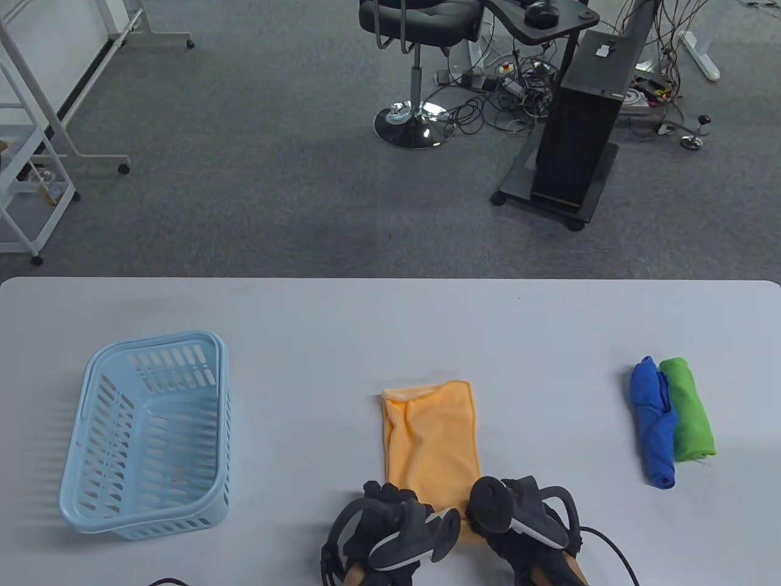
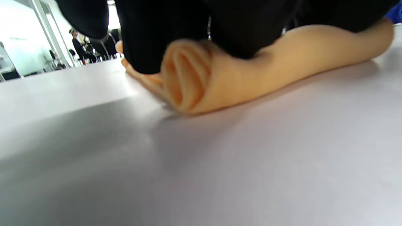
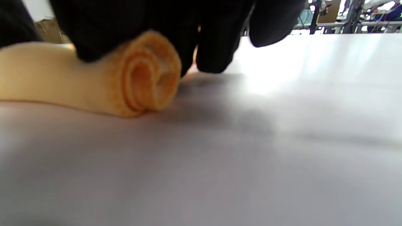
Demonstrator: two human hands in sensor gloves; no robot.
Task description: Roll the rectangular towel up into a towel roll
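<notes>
A light blue basket [image 1: 146, 433] with slotted walls stands on the white table [image 1: 390, 317], well off to the left of the fingers. Well to their right lie a blue rolled towel [image 1: 651, 421] and a green rolled towel [image 1: 691, 409], side by side and touching. Beyond the table's far edge, on grey carpet [image 1: 244, 152], stand a black swivel chair [image 1: 421, 24], a black cabinet on wheels [image 1: 579, 140] amid tangled cables [image 1: 506, 104], and a white rack [image 1: 30, 152] at far left.

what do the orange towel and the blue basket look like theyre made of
Orange towel: soft, matte cloth, probably microfibre; it creases, and its rolled end looks fuzzy. Blue basket: likely moulded plastic, smooth with a slight sheen; rigid slotted walls and a rounded rim.
</notes>
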